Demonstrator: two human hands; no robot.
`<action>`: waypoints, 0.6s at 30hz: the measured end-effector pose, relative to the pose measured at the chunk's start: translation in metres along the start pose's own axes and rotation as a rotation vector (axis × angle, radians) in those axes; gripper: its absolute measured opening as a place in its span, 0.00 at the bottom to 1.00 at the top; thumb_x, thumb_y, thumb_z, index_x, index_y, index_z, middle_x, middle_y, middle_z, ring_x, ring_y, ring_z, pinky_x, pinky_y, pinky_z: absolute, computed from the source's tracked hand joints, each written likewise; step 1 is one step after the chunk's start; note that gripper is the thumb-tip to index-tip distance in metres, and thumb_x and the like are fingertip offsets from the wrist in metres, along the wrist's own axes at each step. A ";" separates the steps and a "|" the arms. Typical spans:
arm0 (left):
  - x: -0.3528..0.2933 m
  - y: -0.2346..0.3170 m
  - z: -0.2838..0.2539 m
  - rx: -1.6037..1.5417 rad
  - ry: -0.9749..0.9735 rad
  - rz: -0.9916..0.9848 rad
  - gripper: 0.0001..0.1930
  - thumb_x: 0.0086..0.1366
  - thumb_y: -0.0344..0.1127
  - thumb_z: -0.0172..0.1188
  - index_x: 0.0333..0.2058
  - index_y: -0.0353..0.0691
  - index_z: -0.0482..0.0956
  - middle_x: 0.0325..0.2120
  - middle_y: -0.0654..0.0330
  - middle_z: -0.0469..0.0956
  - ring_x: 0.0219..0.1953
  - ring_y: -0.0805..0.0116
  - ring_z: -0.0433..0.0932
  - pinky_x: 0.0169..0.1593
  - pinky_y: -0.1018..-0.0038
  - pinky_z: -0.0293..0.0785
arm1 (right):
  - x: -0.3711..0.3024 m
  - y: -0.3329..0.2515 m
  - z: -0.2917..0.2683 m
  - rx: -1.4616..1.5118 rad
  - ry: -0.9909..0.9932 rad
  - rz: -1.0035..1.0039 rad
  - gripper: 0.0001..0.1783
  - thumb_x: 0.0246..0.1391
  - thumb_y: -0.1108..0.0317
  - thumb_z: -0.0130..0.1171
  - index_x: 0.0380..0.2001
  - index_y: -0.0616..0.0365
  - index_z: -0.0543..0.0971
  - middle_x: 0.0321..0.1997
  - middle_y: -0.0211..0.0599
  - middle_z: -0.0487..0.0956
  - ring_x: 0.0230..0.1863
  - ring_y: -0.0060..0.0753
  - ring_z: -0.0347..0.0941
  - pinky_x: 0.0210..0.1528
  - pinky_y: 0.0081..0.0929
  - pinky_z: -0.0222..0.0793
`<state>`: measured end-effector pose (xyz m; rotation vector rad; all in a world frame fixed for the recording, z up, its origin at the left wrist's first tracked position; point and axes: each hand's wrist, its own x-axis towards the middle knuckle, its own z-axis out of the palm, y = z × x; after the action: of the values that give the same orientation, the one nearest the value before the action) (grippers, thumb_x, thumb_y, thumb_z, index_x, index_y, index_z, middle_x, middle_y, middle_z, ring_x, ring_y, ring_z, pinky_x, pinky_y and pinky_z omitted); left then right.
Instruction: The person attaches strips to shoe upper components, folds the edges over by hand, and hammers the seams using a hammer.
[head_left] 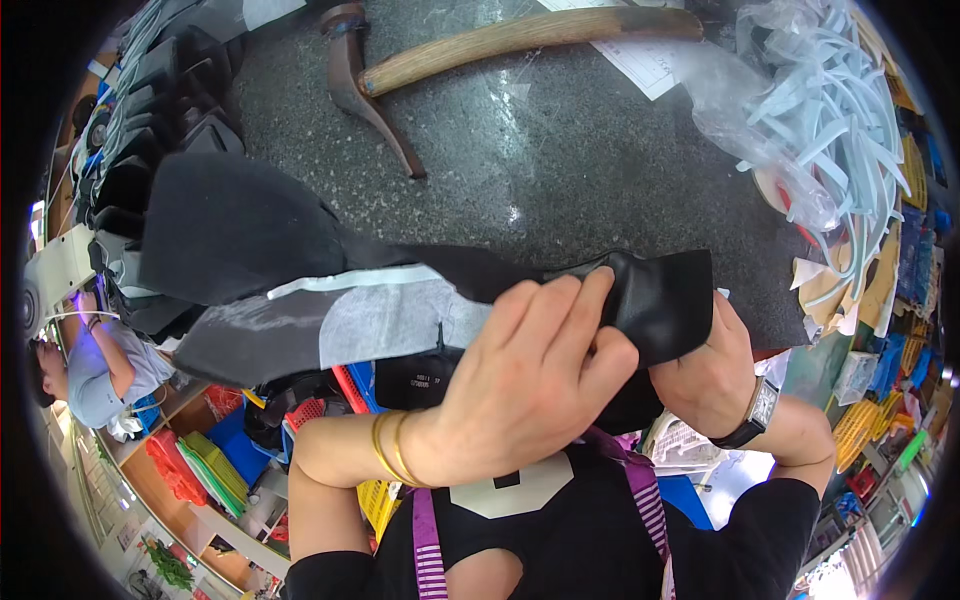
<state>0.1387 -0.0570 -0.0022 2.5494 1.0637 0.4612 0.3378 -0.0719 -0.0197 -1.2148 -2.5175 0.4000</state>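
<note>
Both hands hold a black leather piece [660, 300], which looks like a boot upper, at the near edge of the dark table. My left hand [540, 370] is closed over its middle, fingers curled and pressed into a fold of the leather. At the right end, my right hand [708, 375] grips from behind and below; the leather hides some of its fingers. The piece's long part stretches left, showing a dark grey lining, a whitish backing patch [375, 325] and a narrow pale strip [370, 278]. Its wide black flap [235, 225] lies on the left.
A wooden-handled hammer [530, 42] with a rusty head lies at the far side of the stone tabletop [470, 190]. Pale blue strips [830, 130] and clear plastic [760, 140] heap up at right. Black pieces [150, 120] line the left edge. Another person [95, 360] is at far left.
</note>
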 end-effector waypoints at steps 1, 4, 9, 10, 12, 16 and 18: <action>-0.001 0.002 0.002 -0.003 -0.005 0.002 0.09 0.48 0.32 0.56 0.28 0.39 0.68 0.47 0.49 0.75 0.44 0.58 0.73 0.46 0.64 0.65 | 0.001 0.000 0.001 0.054 0.038 0.029 0.18 0.29 0.74 0.60 0.31 0.62 0.80 0.38 0.41 0.76 0.41 0.44 0.73 0.41 0.35 0.73; -0.002 0.003 0.009 0.044 0.017 -0.005 0.09 0.49 0.32 0.57 0.27 0.40 0.66 0.47 0.46 0.76 0.43 0.61 0.75 0.46 0.66 0.63 | -0.006 0.008 0.006 0.196 0.052 0.188 0.20 0.25 0.74 0.59 0.31 0.65 0.79 0.36 0.44 0.76 0.35 0.45 0.74 0.36 0.35 0.75; -0.005 -0.002 0.012 0.133 0.069 -0.007 0.08 0.53 0.32 0.56 0.26 0.44 0.63 0.46 0.51 0.80 0.41 0.69 0.77 0.45 0.72 0.57 | 0.015 0.033 -0.013 0.196 0.035 -0.077 0.18 0.30 0.76 0.60 0.32 0.68 0.77 0.37 0.47 0.76 0.31 0.46 0.76 0.31 0.35 0.76; -0.005 -0.002 0.014 0.125 0.067 -0.008 0.08 0.53 0.32 0.56 0.26 0.44 0.63 0.46 0.51 0.80 0.41 0.69 0.77 0.45 0.72 0.57 | 0.018 0.035 -0.014 0.235 0.020 -0.080 0.17 0.32 0.76 0.60 0.32 0.69 0.76 0.37 0.48 0.76 0.31 0.46 0.76 0.30 0.36 0.76; -0.007 -0.002 0.017 0.192 0.085 0.012 0.09 0.52 0.31 0.55 0.25 0.46 0.62 0.44 0.55 0.81 0.40 0.71 0.76 0.43 0.72 0.56 | 0.022 0.030 -0.012 0.255 0.071 0.061 0.17 0.33 0.76 0.61 0.33 0.66 0.77 0.38 0.47 0.76 0.33 0.45 0.76 0.31 0.33 0.76; -0.007 -0.007 0.015 0.203 0.088 0.027 0.09 0.52 0.31 0.55 0.25 0.46 0.61 0.41 0.57 0.82 0.40 0.72 0.76 0.42 0.71 0.55 | 0.055 0.047 -0.015 0.417 0.032 0.174 0.15 0.36 0.72 0.62 0.33 0.62 0.78 0.36 0.44 0.75 0.33 0.43 0.74 0.30 0.28 0.73; -0.007 -0.006 0.012 0.205 0.077 0.016 0.09 0.52 0.31 0.55 0.25 0.47 0.62 0.40 0.57 0.83 0.39 0.73 0.76 0.41 0.71 0.53 | 0.068 0.061 -0.017 0.342 -0.066 -0.016 0.14 0.37 0.69 0.64 0.32 0.61 0.79 0.34 0.43 0.75 0.29 0.41 0.73 0.30 0.25 0.70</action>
<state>0.1356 -0.0600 -0.0171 2.7400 1.1730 0.4803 0.3472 0.0206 -0.0165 -1.0611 -2.3808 0.8386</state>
